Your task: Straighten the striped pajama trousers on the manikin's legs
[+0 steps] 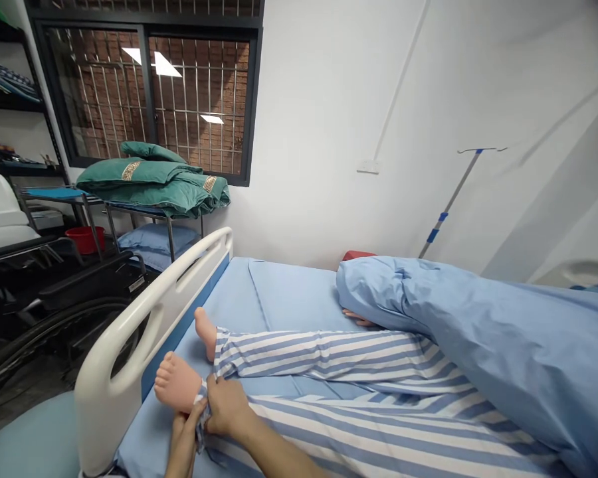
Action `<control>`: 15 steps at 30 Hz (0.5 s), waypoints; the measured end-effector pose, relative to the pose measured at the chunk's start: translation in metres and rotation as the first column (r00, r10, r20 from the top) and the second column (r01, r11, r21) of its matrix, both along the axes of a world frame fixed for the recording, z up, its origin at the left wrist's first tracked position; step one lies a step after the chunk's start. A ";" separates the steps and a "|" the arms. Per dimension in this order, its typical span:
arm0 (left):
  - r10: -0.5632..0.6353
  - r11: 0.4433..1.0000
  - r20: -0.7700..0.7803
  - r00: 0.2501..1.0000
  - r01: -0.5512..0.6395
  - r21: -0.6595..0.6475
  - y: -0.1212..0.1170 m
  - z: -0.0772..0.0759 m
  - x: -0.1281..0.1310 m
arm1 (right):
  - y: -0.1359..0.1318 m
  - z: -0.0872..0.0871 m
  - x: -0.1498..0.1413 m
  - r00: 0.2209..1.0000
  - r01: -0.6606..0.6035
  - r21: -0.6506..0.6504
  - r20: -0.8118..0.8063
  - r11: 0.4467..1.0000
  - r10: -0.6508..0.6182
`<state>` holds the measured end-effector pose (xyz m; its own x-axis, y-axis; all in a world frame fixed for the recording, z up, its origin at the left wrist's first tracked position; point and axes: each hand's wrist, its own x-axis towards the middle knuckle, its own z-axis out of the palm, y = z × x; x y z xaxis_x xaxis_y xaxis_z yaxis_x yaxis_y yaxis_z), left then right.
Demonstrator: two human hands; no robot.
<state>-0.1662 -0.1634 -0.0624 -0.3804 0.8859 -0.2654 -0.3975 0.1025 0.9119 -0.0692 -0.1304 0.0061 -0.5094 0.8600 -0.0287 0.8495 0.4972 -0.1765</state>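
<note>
1. Bare right forearm (pixel 279 448), nearest the camera, enters from 6 o'clock; its right hand (pixel 226 403) has fingers closed on the near trouser cuff (pixel 204 419).
2. Left hand (pixel 187 431), at 7 o'clock, also grips that cuff, thumb over the gathered cloth, with little gap showing; how firmly either grip presses, I cannot tell.
3. That cuff sits at 7 o'clock, bunched around the ankle of the manikin's near foot (pixel 178 384).
4. Judging by its creases, the cloth should be light, soft and limp, hardly fragile; the leg inside is probably stiffer and heavier. Best hold: the hem, either side of the ankle.
5. Lengthwise, the near striped trouser leg (pixel 359 428) runs from 7 o'clock towards 4 o'clock, under the blue quilt (pixel 458 318); the toes point to about 10 o'clock.
</note>
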 end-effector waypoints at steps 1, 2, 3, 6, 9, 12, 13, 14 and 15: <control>0.010 0.999 0.012 1.000 -0.010 0.033 0.001 0.000 0.000 | 0.000 0.000 0.000 1.000 -0.004 0.001 -0.002 1.000 0.004; 0.019 0.998 0.028 0.999 -0.020 0.061 0.001 0.001 0.000 | -0.001 0.000 0.001 1.000 -0.008 0.005 -0.005 1.000 0.008; 0.024 0.998 0.041 0.999 -0.027 0.064 0.001 0.002 0.001 | -0.002 0.000 0.001 1.000 -0.015 0.014 -0.010 1.000 0.015; 0.017 0.999 0.073 0.997 -0.020 0.040 -0.002 0.009 0.004 | -0.006 0.003 0.002 1.000 -0.027 0.035 -0.011 0.999 0.027; 0.022 0.999 0.086 0.996 -0.026 0.041 -0.011 0.023 0.008 | -0.014 0.009 0.003 1.000 -0.027 0.017 0.012 0.999 0.027; 0.028 0.997 0.064 0.998 -0.033 0.074 -0.019 0.046 0.010 | -0.023 0.024 0.005 0.999 -0.040 0.035 0.006 0.999 0.040; 0.037 0.996 0.049 0.998 -0.041 0.079 -0.021 0.057 0.011 | -0.026 0.032 0.007 0.999 -0.046 0.053 0.002 0.998 0.046; 0.058 0.994 0.030 0.998 -0.060 0.088 -0.022 0.069 0.012 | -0.028 0.042 0.009 0.999 -0.053 0.072 -0.001 0.996 0.053; 0.090 0.990 0.008 0.996 -0.090 0.106 -0.022 0.083 0.013 | -0.030 0.054 0.011 0.998 -0.055 0.097 -0.009 0.994 0.056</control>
